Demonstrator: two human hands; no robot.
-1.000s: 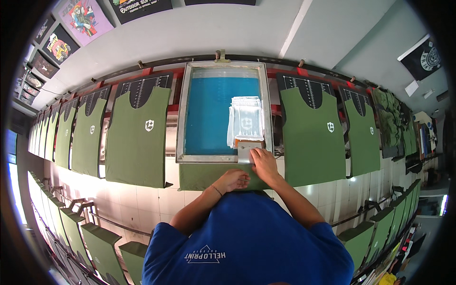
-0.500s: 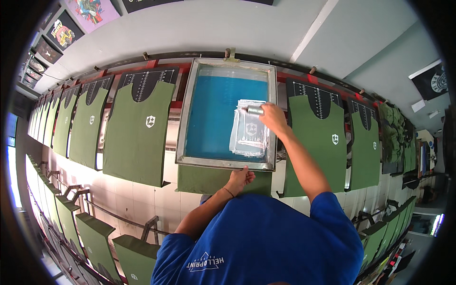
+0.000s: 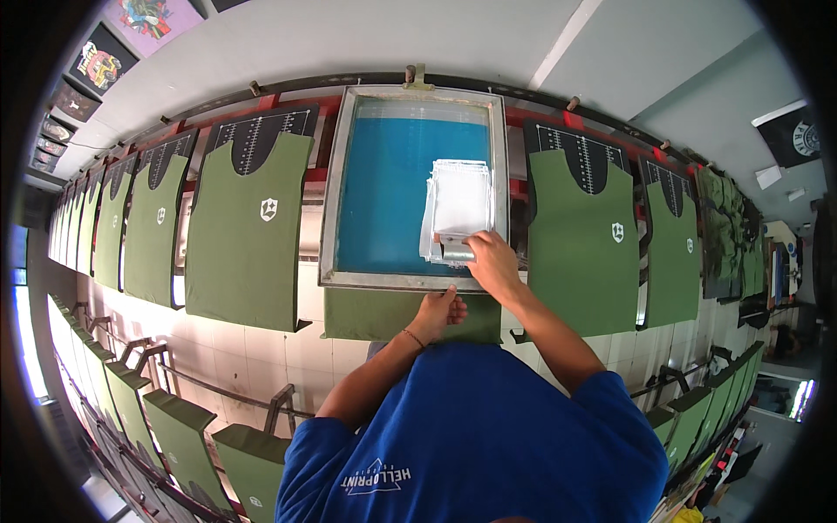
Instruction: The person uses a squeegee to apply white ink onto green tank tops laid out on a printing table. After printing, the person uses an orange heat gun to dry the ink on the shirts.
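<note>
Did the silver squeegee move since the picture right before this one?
Yes. The squeegee, held in the right hand, has moved toward the person's body: it is now closer to the near side of the screen frame.

White lettering: blue shirt, black banner (right).
</note>
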